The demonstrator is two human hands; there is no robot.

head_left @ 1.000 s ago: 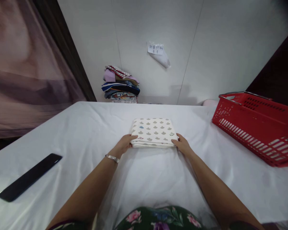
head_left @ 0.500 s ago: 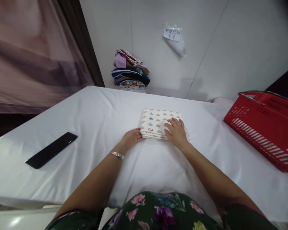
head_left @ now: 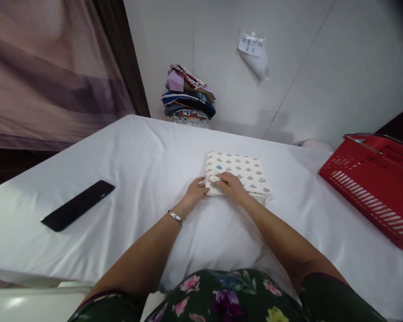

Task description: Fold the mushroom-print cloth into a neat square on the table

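A folded white cloth (head_left: 243, 167) with grey mushroom-like prints and a small blue motif lies flat on the white-covered table. My right hand (head_left: 233, 187) is closed in a pinch on its top layer near the front left corner, lifting a small bunched fold. At the cloth's left edge is my left hand (head_left: 195, 191), its fingers closed on that edge close to the front corner. Some of its fingertips are hidden by the cloth. Several layers show along the cloth's front right edge.
A black phone-like slab (head_left: 79, 205) lies on the table (head_left: 147, 165) at left. The red basket (head_left: 376, 183) with a metal handle stands at right. Beyond the far edge is a stack of folded fabrics (head_left: 190, 96) against the wall, where a paper note (head_left: 251, 46) hangs.
My right hand has moved left across the cloth, from lying on its right part to pinching near the front left corner. My left hand has closed on the left edge. The view has shifted slightly.
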